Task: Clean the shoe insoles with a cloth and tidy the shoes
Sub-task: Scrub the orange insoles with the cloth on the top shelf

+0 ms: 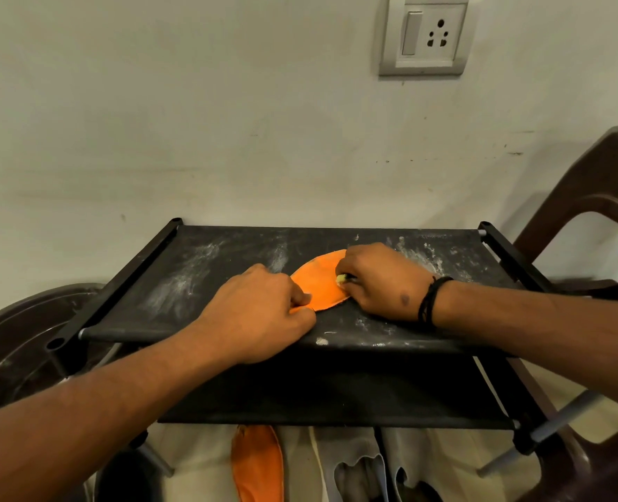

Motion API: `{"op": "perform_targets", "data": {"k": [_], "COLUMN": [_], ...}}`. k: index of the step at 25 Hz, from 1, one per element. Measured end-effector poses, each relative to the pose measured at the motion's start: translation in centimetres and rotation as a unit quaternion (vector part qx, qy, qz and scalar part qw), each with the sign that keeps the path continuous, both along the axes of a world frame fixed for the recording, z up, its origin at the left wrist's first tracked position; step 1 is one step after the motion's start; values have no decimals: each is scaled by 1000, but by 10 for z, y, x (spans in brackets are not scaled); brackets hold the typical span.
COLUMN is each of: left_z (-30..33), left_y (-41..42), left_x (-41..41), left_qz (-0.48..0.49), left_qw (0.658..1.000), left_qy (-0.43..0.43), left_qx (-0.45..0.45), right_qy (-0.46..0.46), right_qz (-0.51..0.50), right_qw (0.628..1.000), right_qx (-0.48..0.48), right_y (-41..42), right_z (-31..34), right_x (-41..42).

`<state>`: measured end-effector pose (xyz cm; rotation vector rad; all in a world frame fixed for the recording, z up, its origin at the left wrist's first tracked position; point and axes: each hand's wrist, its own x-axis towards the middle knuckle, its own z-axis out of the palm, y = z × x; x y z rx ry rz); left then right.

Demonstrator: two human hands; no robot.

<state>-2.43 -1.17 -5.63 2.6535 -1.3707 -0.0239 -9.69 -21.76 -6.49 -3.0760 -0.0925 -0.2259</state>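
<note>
Standing against a pale wall, a black shoe rack point(227, 269) carries an orange insole point(318, 284) on its dusty top shelf. Left hand point(260, 313) pinches the insole's near end; right hand point(379, 280) curls, fingers clamped on a small yellowish cloth point(341, 279).

Both hands point(264, 306) point(379, 280) forward, fingers curled, gripping.

- We've got the insole point(320, 284) on the rack's top shelf point(198, 284), between our left hand point(264, 313) and right hand point(383, 280).
- A second insole point(258, 461) lies below the rack, shoes point(379, 472) to its right.
</note>
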Motion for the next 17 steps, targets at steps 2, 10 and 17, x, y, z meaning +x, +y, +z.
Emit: {"op": "perform_targets", "data": {"k": [2, 10, 17], "left_z": [0, -1, -3], "left_y": [-1, 0, -1], "left_x": [0, 2, 1], "left_qz": [-1, -4, 5], "left_qw": [1000, 1000, 998], "left_qy": [0, 8, 59], "left_qx": [-1, 11, -3], "right_qy": [-8, -12, 17], "right_qz": [23, -106, -69], "right_qw": [1000, 994, 997], "right_qx": [7, 18, 22], "right_y": [2, -23, -10], "right_z": [-5, 6, 5], "right_x": [-5, 21, 22]}}
